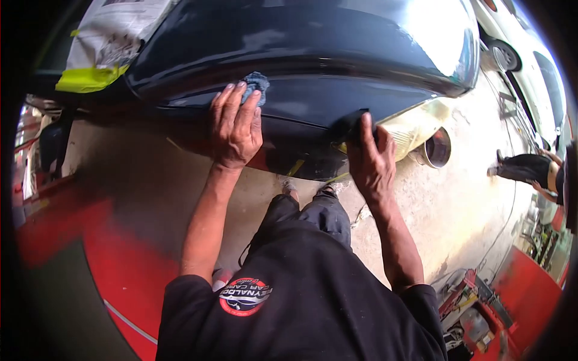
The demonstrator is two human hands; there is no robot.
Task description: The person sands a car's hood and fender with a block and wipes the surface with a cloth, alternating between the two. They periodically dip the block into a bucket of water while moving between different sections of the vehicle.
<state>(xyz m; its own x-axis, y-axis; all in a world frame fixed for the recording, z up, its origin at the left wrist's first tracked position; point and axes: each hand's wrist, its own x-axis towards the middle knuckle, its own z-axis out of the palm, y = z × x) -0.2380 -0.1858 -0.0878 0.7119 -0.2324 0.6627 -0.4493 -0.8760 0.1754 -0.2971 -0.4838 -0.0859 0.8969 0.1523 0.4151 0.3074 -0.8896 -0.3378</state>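
Note:
A glossy dark car body panel fills the top middle of the head view. On its lower ledge my left hand holds a crumpled blue cloth between fingers and thumb. Further right, my right hand grips a small black block against the panel's edge, its fingers pointing up. Beside that hand, yellowish masking material covers the right corner of the car. Newspaper with bright yellow-green tape lies over the panel at the upper left.
A round metal container lies at the right of the car. Another person stands at the far right near a white car. Red panels lie lower left. Tools and parts crowd the lower right.

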